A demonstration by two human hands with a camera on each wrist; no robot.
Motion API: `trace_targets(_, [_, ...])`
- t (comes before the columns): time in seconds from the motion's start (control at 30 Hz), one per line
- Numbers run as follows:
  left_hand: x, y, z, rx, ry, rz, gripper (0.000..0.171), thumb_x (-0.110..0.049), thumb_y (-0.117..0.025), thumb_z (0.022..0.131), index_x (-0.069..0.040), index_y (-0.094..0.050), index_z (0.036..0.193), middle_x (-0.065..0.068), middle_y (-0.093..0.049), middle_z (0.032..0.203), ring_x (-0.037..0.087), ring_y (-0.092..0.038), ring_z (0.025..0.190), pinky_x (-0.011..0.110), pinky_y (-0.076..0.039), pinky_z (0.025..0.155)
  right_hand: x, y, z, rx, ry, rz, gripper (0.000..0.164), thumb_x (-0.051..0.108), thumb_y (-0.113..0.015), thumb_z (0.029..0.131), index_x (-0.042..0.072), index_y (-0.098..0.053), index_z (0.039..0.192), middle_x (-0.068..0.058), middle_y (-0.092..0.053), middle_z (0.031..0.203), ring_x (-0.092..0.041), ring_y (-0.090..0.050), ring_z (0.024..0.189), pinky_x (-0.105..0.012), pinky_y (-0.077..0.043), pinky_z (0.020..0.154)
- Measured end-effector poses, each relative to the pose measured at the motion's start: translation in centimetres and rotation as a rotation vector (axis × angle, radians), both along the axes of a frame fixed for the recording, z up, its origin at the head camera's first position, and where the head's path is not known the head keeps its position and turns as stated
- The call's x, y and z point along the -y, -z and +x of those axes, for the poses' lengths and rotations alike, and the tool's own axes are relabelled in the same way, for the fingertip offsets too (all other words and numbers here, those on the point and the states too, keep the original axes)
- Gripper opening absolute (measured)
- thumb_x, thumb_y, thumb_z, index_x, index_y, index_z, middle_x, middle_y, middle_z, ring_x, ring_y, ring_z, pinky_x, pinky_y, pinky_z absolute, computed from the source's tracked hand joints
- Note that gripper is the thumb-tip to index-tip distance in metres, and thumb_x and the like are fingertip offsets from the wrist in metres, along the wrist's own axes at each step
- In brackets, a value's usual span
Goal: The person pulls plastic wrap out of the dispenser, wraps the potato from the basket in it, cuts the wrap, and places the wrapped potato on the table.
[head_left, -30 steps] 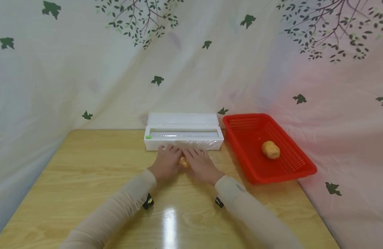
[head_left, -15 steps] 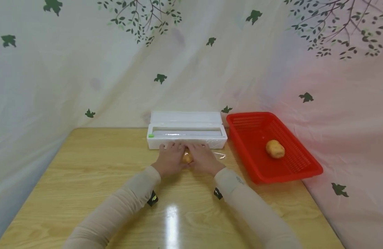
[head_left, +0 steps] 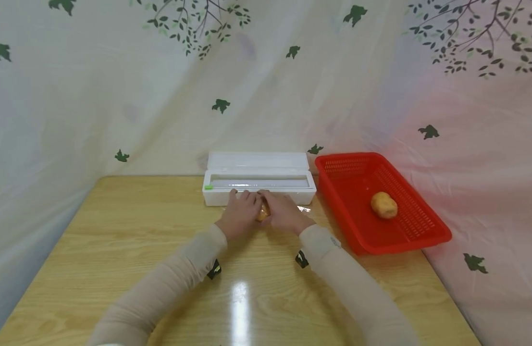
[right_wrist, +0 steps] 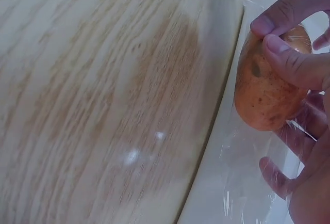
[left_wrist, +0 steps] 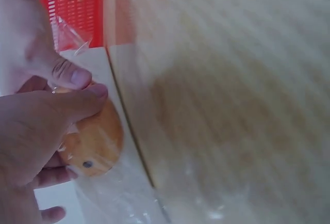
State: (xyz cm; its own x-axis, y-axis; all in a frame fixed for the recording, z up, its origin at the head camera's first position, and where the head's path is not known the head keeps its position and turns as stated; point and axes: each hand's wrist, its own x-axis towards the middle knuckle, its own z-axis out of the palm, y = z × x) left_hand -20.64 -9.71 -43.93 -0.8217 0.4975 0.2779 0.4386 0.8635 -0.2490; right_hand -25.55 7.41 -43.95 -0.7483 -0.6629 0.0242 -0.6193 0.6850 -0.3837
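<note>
Between my two hands is a potato (head_left: 263, 210), brownish orange, with clear plastic film (right_wrist: 242, 182) around and below it. My left hand (head_left: 241, 214) grips its left side, and my right hand (head_left: 285, 211) grips its right side. In the left wrist view both thumbs meet on top of the potato (left_wrist: 98, 141), and the left fingers curl beneath it. The right wrist view shows a dark spot on the potato (right_wrist: 270, 92) beside the thumb tips. Just behind the hands stands a white box (head_left: 306, 197) with its lid raised and a roll of film (head_left: 266, 183) inside.
A red plastic basket (head_left: 348, 226) stands at the right of the wooden table (head_left: 131, 230), with another potato (head_left: 384, 205) in it. A small green piece (head_left: 208, 187) sits on the box's left front edge. A patterned cloth (head_left: 162, 120) hangs behind the table.
Both hands have moved slightly forward, nearer the box, with the potato. The right fingers have curled in closer around it. A loose film end now shows right of the right hand.
</note>
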Motion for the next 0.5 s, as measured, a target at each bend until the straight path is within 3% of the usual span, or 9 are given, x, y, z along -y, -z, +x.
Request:
trace_targets(0.1, [0.2, -0.8, -0.7, 0.049, 0.036, -0.054, 0.054, -0.041, -0.069, 0.095, 0.000, -0.061, 0.130, 0.014, -0.065, 0.120, 0.031, -0.061, 0.107, 0.055, -0.049, 0.088, -0.1, -0.3, 0.0, 0.036, 0.006, -0.025, 0.086, 0.029, -0.082, 0.085, 0.017, -0.035, 0.156, -0.001, -0.049, 0.151, -0.023, -0.048, 0.135, -0.045, -0.034, 0.115])
trace_targets(0.27, [0.3, -2.1, -1.7, 0.210, 0.040, -0.029, 0.070, -0.055, -0.069, 0.090, 0.000, -0.059, 0.132, 0.015, -0.062, 0.124, 0.030, -0.059, 0.110, 0.052, -0.049, 0.087, -0.3, -0.8, 0.5, 0.041, 0.008, -0.017, 0.088, 0.026, -0.078, 0.089, 0.019, -0.028, 0.160, -0.003, -0.043, 0.156, -0.027, -0.044, 0.139, -0.042, -0.035, 0.114])
trace_targets(0.37, [0.4, -2.5, -2.0, 0.259, 0.025, -0.041, 0.080, -0.066, -0.064, 0.088, -0.001, -0.058, 0.135, 0.013, -0.062, 0.125, 0.029, -0.058, 0.114, 0.054, -0.048, 0.092, -0.3, -0.8, 1.0, -0.060, -0.012, 0.029, 0.086, 0.025, -0.074, 0.091, 0.013, -0.025, 0.160, -0.007, -0.042, 0.157, -0.028, -0.042, 0.140, -0.043, -0.031, 0.116])
trace_targets(0.5, [0.6, -2.4, -2.1, 0.250, 0.009, -0.068, 0.085, -0.075, -0.055, 0.088, -0.004, -0.059, 0.135, 0.010, -0.062, 0.121, 0.027, -0.057, 0.111, 0.054, -0.048, 0.093, -0.4, -0.8, 1.7, -0.222, -0.016, 0.088, 0.077, 0.030, -0.070, 0.093, 0.007, -0.032, 0.157, -0.009, -0.046, 0.153, -0.028, -0.041, 0.141, -0.048, -0.030, 0.116])
